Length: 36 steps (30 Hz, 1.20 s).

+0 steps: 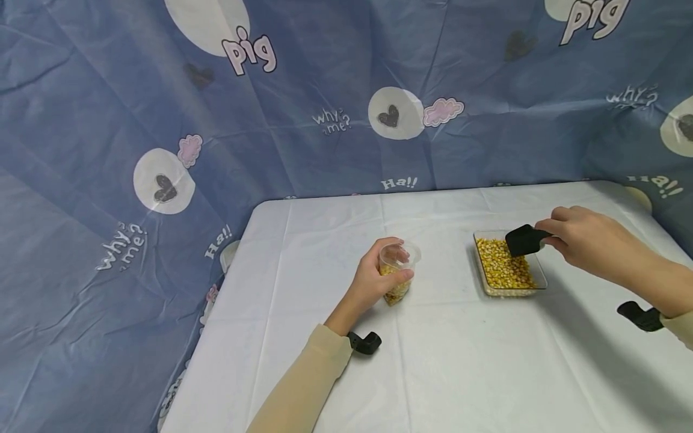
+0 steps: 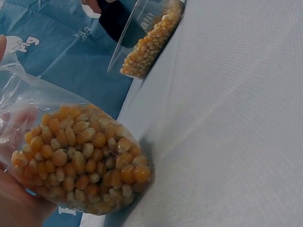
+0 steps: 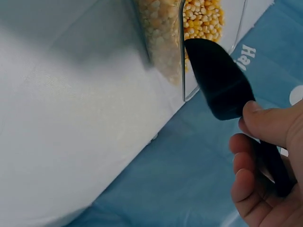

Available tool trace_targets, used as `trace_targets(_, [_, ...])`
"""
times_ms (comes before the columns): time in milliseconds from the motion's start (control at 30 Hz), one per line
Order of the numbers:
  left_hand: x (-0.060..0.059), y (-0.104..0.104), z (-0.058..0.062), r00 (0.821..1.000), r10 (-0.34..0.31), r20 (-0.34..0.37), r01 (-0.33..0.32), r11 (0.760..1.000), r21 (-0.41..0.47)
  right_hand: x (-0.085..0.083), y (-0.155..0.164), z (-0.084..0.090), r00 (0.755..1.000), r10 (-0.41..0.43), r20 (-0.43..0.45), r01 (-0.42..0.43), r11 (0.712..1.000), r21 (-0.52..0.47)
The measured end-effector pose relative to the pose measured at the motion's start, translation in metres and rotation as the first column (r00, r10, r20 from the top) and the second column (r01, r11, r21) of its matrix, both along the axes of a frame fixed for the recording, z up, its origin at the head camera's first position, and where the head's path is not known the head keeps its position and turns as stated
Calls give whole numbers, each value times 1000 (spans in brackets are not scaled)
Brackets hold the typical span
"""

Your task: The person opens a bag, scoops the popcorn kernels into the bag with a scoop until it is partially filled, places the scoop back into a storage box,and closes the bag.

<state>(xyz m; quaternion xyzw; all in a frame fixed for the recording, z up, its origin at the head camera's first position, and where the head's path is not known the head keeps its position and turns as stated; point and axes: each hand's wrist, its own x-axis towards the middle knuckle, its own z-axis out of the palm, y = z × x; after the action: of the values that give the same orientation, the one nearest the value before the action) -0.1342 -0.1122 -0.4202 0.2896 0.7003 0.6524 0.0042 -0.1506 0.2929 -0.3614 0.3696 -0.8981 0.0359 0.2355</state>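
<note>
My left hand (image 1: 373, 278) grips a clear plastic cup (image 1: 397, 287), its fingers and thumb around the wall below the wide rim. Corn kernels (image 2: 85, 158) fill the lower part of the cup in the left wrist view. Over at the right, my right hand (image 1: 587, 240) holds a black scoop (image 1: 524, 240) by its handle, thumb along the top. The scoop's blade overlaps the rim of a square glass dish (image 1: 514, 293) in the head view. Yellow corn kernels (image 1: 500, 267) lie in that dish. The inside of the scoop faces away, hidden in the head view.
A white cloth covers the table (image 1: 325, 240). Behind and left of it hangs a blue printed curtain (image 1: 303, 78). Black wrist mounts (image 1: 365, 343) sit on both forearms. The dish stands to the right of the cup, with bare cloth between them.
</note>
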Motion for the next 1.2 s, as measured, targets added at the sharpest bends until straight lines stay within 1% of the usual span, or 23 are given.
trace_targets(167, [0,1,0,1000,-2,-10,2,1000,2,1,-6,0,1000,-21,22,19,996,90])
trace_targets(267, [0,1,1,1000,-2,-10,2,1000,5,1,-9,-1,999,-38,36,34,994,106])
trace_targets(433, [0,1,0,1000,-2,-1,2,1000,7,-3,-7,-7,993,-36,112,30,998,52])
trace_targets(533, [0,1,0,1000,-3,-1,3,1000,5,-6,-3,-13,985,-57,165,56,998,10])
trace_targets(800, [0,2,1,1000,9,1,-9,1000,4,-10,4,-29,970,-85,228,111,988,-104])
trace_targets(900, [0,2,0,1000,10,7,-10,1000,6,-9,7,-35,950,-115,289,156,980,-122])
trace_targets(1000, [0,2,-1,1000,7,4,-7,1000,7,-7,11,-41,914,-139,382,207,968,-142])
trace_targets(1100, [-1,2,-2,1000,6,-2,-6,1000,7,-6,12,-47,883,-144,446,243,955,-173])
trace_targets(1200, [0,3,-2,1000,7,5,-7,1000,2,-5,12,-51,872,-135,471,255,946,-201])
